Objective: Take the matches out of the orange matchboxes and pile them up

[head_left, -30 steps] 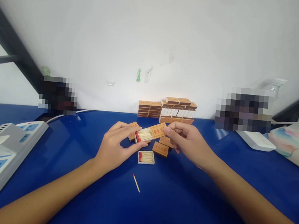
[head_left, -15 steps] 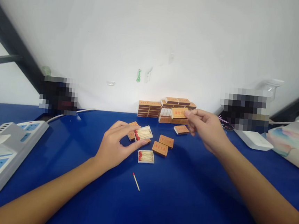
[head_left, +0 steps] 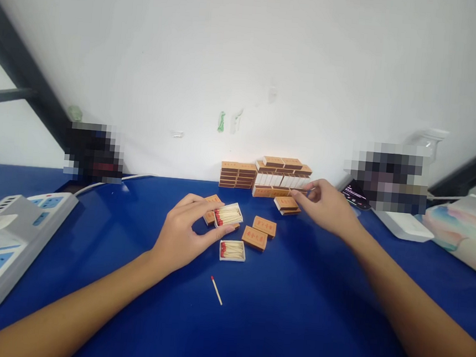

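Fingers of the left hand pinch a match-filled tray; those of the right hand, grip unclear, meet a sleeve, apparently for stacking; release calls for steadiness.

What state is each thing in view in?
Left hand: pinching the held match tray
Held match tray: open, filled
Right hand: at the small orange stack, grip unclear
Small orange stack: two pieces
Front match tray: open, filled
Loose match: unburnt
Rear matchboxes: stacked
Phone: lit

Your desk is deep blue; you have red-headed, cream-stemmed matches in white trays, and orange matchboxes with brown sides and what looks like red lettering.
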Motion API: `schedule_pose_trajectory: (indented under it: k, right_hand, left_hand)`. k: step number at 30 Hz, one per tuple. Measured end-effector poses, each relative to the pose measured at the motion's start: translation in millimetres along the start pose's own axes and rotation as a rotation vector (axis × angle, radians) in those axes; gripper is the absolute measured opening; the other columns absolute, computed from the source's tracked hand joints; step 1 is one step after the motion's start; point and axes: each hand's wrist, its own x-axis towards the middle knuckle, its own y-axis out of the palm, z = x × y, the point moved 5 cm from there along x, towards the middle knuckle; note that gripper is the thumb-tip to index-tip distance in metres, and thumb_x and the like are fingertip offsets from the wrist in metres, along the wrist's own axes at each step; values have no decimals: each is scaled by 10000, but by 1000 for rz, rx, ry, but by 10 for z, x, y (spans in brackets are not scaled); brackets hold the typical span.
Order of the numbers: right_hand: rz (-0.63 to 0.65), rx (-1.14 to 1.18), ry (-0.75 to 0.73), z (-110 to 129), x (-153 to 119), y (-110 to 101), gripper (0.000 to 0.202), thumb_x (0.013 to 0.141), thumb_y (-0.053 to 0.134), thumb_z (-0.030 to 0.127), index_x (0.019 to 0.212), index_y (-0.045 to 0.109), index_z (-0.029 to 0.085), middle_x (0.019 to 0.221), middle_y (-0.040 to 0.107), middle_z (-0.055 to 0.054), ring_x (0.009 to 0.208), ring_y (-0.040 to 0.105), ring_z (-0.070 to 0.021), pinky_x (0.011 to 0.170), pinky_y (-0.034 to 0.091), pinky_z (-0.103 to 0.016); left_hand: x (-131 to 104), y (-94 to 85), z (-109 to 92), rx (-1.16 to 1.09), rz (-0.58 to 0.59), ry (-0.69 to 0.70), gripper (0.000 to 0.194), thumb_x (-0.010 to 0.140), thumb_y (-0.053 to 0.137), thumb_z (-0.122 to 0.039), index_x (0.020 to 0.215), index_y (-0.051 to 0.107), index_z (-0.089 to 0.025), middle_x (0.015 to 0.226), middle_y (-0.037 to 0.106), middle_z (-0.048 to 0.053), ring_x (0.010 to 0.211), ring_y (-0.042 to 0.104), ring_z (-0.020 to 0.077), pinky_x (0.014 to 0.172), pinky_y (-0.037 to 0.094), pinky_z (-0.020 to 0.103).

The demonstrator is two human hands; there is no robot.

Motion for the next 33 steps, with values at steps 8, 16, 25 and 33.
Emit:
schedule_pose_trajectory:
  k: [8,16,25,33]
  right_hand:
    - [-37,-413,-250,306,-277,250,490,930,590,612,1175,666,195,1185,695,-153,1058,675,-345,779,517,-396]
    - [74,-454,-175,257,-253,186,410,951,557,517,1188,671,203,1219,682,-148,955,711,-327,746,507,-400]
    - [8,-485,-115,-99,28,-138,425,907,594,555,1114,702,200,1102,725,-156,949,710,-347,758,509,-411]
    - [-105,-380,-62,-652,446,-88,600,897,637,566,1278,632,102,1176,716,-239,1055,683,-381,862,526,-461]
  left_hand:
    - [-11,22,13,26,16,10,369,878,830,-400,1176,760,-192,941,784,54,871,673,196,788,599,365]
    - [0,22,23,39,9,20,320,882,825,-390,1131,762,-199,929,779,48,856,672,194,764,600,362]
    - [12,8,-7,37,1,28,327,887,819,-399,1129,761,-186,908,777,50,850,672,192,761,597,358]
    - [-21,19,14,14,26,22,352,875,833,-383,1168,756,-203,944,780,51,883,673,201,782,597,370]
